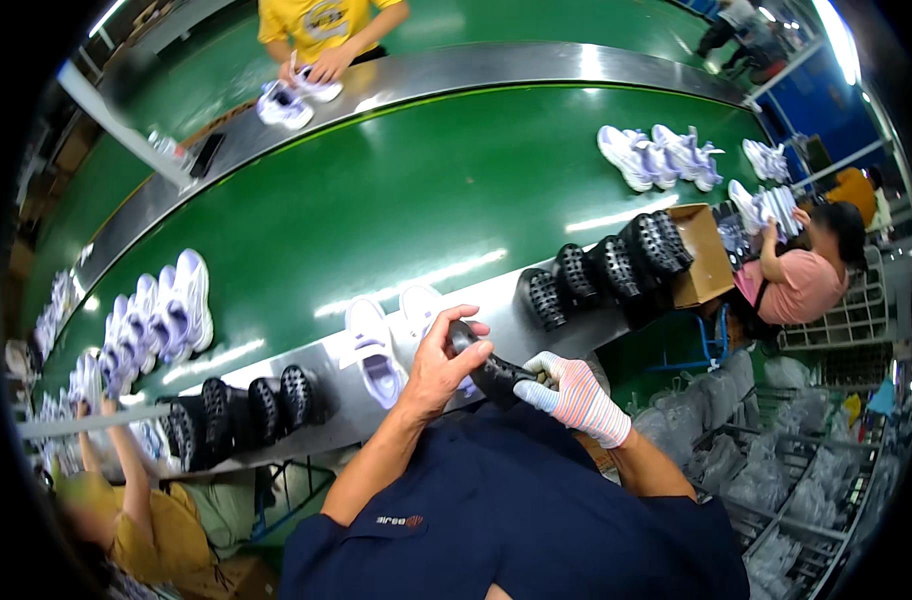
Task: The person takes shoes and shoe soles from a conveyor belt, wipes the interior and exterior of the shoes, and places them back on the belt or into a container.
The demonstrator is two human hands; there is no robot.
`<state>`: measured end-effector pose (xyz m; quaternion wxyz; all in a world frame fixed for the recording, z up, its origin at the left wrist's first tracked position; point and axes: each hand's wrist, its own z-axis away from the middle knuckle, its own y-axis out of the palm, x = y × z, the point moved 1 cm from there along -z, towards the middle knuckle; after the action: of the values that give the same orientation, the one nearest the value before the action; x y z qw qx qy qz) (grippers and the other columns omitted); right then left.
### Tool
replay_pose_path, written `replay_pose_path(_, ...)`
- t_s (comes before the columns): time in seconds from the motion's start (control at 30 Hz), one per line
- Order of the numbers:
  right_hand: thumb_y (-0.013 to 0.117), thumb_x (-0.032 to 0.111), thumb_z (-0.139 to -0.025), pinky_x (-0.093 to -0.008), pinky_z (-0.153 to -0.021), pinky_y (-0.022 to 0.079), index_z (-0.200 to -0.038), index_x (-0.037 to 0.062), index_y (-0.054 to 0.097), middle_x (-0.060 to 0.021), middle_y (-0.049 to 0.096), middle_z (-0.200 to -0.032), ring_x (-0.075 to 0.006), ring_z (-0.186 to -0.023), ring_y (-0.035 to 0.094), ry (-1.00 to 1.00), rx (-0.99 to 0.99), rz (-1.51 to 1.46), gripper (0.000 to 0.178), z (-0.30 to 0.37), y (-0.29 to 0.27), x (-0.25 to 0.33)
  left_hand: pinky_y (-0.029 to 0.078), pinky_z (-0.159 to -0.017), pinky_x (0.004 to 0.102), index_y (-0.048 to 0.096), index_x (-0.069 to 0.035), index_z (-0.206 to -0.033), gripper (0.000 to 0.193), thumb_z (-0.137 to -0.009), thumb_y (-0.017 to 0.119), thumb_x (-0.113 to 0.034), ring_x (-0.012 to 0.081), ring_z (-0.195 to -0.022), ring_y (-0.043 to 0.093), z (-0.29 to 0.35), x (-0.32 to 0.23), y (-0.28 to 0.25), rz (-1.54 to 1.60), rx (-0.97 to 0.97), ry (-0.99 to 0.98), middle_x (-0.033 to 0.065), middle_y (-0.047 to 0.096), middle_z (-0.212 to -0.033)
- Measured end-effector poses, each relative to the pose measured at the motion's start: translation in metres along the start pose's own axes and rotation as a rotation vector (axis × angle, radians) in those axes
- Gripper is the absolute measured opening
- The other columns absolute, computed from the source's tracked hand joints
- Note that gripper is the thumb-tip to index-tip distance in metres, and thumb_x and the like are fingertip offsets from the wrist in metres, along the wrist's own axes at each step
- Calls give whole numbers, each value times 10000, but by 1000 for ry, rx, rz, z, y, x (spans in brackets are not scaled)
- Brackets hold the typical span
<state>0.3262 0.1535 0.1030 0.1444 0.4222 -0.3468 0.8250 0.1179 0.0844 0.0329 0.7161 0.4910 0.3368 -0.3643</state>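
In front of my chest, I hold a black shoe-shaped piece (pixel 500 379) tilted between both hands. My left hand (pixel 444 362) is bare and grips its far end, thumb across the top. My right hand (pixel 578 396), in a white glove with coloured stripes, is closed around the other end. Just left of my hands, a pair of white and lavender sneakers lies on the metal ledge; the nearer sneaker (pixel 376 352) shows fully, while my left hand partly covers the other sneaker (pixel 417 304).
Black knobbed shoe-shaped pieces (pixel 616 268) stand at right beside a cardboard box (pixel 704 256); more such pieces (pixel 264 405) stand at left. Sneakers (pixel 161 310) line the green belt (pixel 396 190). Co-workers sit at left and right; another (pixel 326 40) handles sneakers opposite. Bagged items (pixel 766 470) fill racks at right.
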Motion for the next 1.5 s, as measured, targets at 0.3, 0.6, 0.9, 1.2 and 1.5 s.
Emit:
replay_pose_path(0.3,707,424,-915,-438,-688,511,-909,-14,646,-236,654,-768,-396,-720,649,1,155,116,443,-30,40,-18,522,-760,279,545,-33,-1360,526,-921,774,-209,129,-879,633,16,29,-30,-184,-158,-27,68,639,-969)
replay_pose_path(0.6,650,467,-923,-481,-803,541,-998,-7,692,-270,702,-908,-427,-906,691,20,242,686,483,-77,57,-45,521,-852,490,609,64,-1174,396,-850,717,-136,429,-890,629,-21,47,-58,-1249,-549,468,239,638,-934)
replay_pose_path(0.9,634,236,-913,-516,-762,567,-1139,0,593,-242,696,-1015,-432,-891,695,-87,-64,787,329,-128,128,-55,513,-825,532,657,80,-936,159,-813,610,-9,486,-885,627,-66,76,-68,-1053,-170,352,296,650,-959)
replay_pose_path(1.2,734,316,-858,-498,-852,544,-1084,-11,638,-256,699,-993,-430,-976,677,67,-43,628,408,-144,114,-101,520,-877,550,243,48,-1528,883,-816,735,-130,522,-975,660,-34,104,-56,-958,-460,-81,347,679,-970)
replay_pose_path(1.5,666,282,-838,-496,-865,544,-1109,100,706,-229,715,-1023,-417,-985,681,158,-65,645,329,-170,123,-104,525,-752,563,487,25,-1313,579,-855,732,-231,502,-840,669,-9,103,-53,-1017,-437,-32,293,691,-886)
